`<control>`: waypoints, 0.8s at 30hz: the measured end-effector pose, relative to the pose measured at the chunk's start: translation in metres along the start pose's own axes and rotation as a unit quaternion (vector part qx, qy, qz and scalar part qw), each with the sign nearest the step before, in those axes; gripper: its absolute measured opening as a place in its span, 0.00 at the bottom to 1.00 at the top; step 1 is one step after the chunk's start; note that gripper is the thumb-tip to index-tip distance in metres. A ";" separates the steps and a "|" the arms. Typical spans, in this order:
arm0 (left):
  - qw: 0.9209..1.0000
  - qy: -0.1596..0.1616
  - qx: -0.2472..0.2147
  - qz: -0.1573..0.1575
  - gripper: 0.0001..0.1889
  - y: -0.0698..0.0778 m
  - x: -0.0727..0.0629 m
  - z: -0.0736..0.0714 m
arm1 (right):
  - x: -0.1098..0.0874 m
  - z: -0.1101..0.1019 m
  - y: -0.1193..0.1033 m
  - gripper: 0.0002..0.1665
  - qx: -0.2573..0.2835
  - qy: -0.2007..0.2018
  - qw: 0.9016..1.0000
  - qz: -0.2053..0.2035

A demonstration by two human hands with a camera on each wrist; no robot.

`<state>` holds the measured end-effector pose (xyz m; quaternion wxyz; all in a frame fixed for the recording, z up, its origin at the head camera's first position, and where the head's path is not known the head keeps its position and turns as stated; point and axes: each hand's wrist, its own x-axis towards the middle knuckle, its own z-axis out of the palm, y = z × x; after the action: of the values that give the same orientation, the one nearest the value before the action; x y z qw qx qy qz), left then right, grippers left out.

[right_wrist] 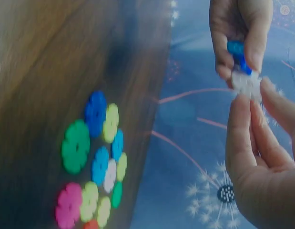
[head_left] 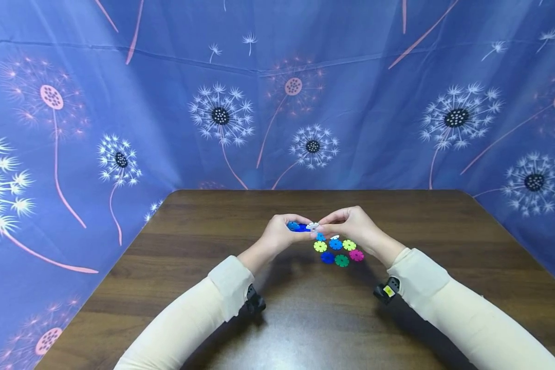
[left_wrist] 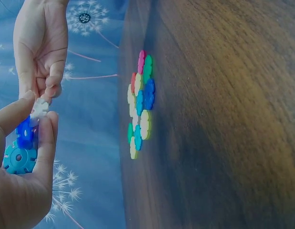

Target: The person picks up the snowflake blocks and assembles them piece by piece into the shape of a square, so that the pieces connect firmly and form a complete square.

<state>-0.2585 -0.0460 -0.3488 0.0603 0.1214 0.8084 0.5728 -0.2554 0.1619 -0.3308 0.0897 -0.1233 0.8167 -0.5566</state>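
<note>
Above the table, my left hand (head_left: pixel 277 234) grips a short chain of notched plastic discs: a light blue disc (left_wrist: pixel 19 159), a dark blue disc (left_wrist: pixel 25 132) and a white disc (right_wrist: pixel 247 85) at its far end. My right hand (head_left: pixel 353 228) pinches that white disc between thumb and fingers, seen closely in the right wrist view. The discs look joined edge to edge, though fingers hide part of the joints. Below the hands, loose discs lie on the table, among them a green disc (right_wrist: pixel 76 146), a pink disc (right_wrist: pixel 69 206) and a dark blue loose disc (right_wrist: pixel 96 113).
The brown wooden table (head_left: pixel 189 216) bears the loose group of discs, with yellow (head_left: pixel 349 245), light blue, white and red ones among them. A blue cloth with dandelion prints (head_left: pixel 259 128) hangs behind the table's far edge.
</note>
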 end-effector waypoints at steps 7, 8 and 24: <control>1.000 0.008 0.003 0.004 0.15 0.000 0.000 0.002 | -0.002 -0.015 0.001 0.24 -0.019 -0.003 1.000 -0.002; 1.000 0.009 0.004 0.004 0.15 0.000 0.000 0.002 | -0.003 -0.016 0.002 0.24 -0.025 -0.002 1.000 -0.004; 1.000 0.000 -0.014 0.002 0.13 0.002 -0.001 0.002 | 0.003 -0.037 0.017 0.22 -0.053 0.010 0.999 0.007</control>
<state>-0.2565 -0.0438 -0.3476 0.0606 0.1220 0.8000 0.5844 -0.2701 0.1996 -0.3329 0.0786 -0.1170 0.8469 -0.5128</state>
